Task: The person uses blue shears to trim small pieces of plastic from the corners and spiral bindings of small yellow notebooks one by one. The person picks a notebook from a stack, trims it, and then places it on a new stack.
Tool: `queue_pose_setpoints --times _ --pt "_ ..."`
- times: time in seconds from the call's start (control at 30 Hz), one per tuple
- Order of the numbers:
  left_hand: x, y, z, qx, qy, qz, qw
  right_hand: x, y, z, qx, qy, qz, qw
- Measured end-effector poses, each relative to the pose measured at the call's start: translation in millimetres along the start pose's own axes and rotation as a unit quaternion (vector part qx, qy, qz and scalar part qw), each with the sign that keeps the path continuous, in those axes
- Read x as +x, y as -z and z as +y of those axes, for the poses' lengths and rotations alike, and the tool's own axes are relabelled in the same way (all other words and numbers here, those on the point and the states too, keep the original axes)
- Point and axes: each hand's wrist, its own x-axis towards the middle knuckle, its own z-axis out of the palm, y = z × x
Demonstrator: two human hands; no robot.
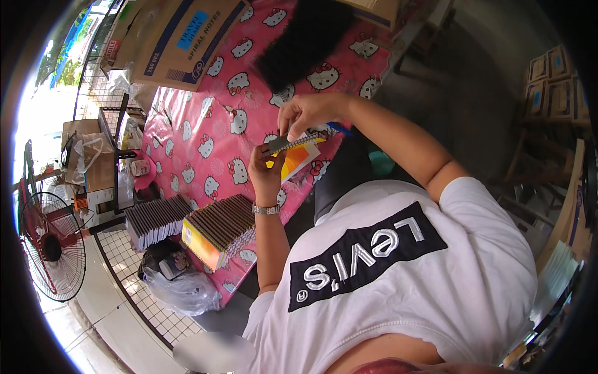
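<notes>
Our left hand (266, 163) pinched a yellow notebook (296, 159) over the pink table (208, 118), our right hand (304, 117) at its coil, grip unclear. Two stacks (219, 225) looked done; we had this one left.

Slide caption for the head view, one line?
Left hand and right hand meet at a yellow spiral notebook over a pink-covered table.

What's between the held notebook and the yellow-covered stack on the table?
In the head view, the left wrist, wearing a metal watch, comes between the notebook and the stack, with some pink tablecloth showing beside the wrist.
</notes>
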Motion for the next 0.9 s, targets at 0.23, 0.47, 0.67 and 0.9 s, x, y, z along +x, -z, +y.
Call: queue_pose_setpoints --times 0.23,0.47,0.67,0.9 --pt "-2 -2 -3 -0.029 0.005 0.018 0.999 8 0 0 -0.084 0.007 0.020 0.996" --pt "-1 -4 -4 -0.067 0.012 0.029 0.997 10 -2 -12 -0.070 -0.079 0.013 0.994" --pt "0 -5 -8 -0.090 -0.012 0.034 0.995 16 -5 -21 -0.104 -0.129 0.011 0.986" --pt "0 -1 -11 -0.105 -0.003 0.035 0.994 13 21 2 -0.350 -0.018 0.172 0.921"
